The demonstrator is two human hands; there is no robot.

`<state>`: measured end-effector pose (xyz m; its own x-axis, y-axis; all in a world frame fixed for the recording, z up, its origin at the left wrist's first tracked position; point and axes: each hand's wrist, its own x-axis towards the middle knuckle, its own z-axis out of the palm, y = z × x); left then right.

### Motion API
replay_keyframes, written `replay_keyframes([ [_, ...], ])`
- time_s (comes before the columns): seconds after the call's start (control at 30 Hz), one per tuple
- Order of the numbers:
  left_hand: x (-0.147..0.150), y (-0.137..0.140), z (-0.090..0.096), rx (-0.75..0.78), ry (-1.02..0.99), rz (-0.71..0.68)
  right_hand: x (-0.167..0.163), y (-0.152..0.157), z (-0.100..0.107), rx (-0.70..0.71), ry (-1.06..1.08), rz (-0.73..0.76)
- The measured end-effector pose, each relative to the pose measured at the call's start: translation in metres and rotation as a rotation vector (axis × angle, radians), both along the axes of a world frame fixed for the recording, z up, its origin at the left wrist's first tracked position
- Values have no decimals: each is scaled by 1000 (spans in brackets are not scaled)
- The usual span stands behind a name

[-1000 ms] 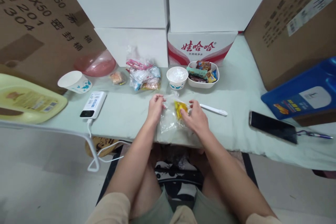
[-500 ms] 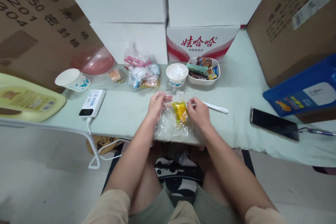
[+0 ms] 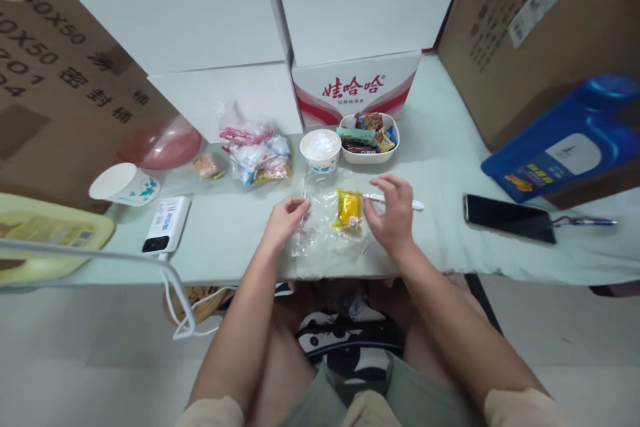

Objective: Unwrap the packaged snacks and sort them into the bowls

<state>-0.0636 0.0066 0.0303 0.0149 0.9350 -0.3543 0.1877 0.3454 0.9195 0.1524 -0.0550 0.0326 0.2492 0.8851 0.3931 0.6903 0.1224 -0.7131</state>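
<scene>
A clear plastic bag lies flattened near the front edge of the table, with a small yellow snack packet on it or in it; I cannot tell which. My left hand pinches the bag's left edge, thumb and fingers together. At the packet's right side is my right hand, its thumb and fingers apart, with nothing visibly gripped. A white plastic stick-like utensil passes behind that hand, partly hidden. Just beyond the bag stands a paper cup containing crumpled clear plastic.
Wrapped snacks fill a white bowl. Left of the cup are bagged packets, a small wrapped snack, a tipped paper cup and a power bank. A phone and blue bottle lie right. Boxes line the back.
My right hand has let go beside the yellow packet and opened, moving slightly right. My left hand has shifted to the bag's left edge. The bag lies flatter, and the view has tilted.
</scene>
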Motion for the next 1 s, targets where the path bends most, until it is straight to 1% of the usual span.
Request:
replay_keyframes([
  [0.03,2,-3,-1,44,23,-22,-6,-5,3,-28,-71,82],
  [0.1,7,-6,-3,137,3,0,-17,-11,5,-132,-158,227],
  [0.13,10,-7,-4,170,-38,34,-21,-13,5,-190,-185,240],
  [0.17,14,-7,-4,195,-89,76,-24,-13,4,-244,-203,201],
  [0.23,18,-5,-5,226,-165,142,-26,-13,3,-340,-227,70],
  [0.3,21,-5,-2,249,-217,170,-26,-11,4,-438,-249,9],
  [0.37,23,-8,3,227,-342,147,-26,-10,5,-548,-264,30],
  [0.4,24,-11,6,185,-440,110,-26,-9,5,-591,-258,50],
  [0.47,27,-16,14,67,-639,6,-25,-8,2,-630,-187,89],
  [0.5,28,-18,17,12,-709,-37,-24,-8,0,-635,-109,115],
  [0.57,31,-16,22,-56,-783,-46,-20,-8,-6,-638,141,181],
  [0.67,31,-3,24,-107,-815,76,-9,-14,-12,-615,599,285],
  [0.73,28,7,23,-173,-828,161,3,-20,-7,-552,775,298],
  [0.77,25,12,22,-208,-833,188,11,-22,-2,-514,803,283],
  [0.83,17,19,22,-249,-844,209,27,-24,11,-419,782,222],
  [0.93,5,25,22,-226,-863,228,50,-20,31,-271,732,144],
  [1.0,-2,28,23,-218,-877,251,62,-8,44,-230,743,131],
])
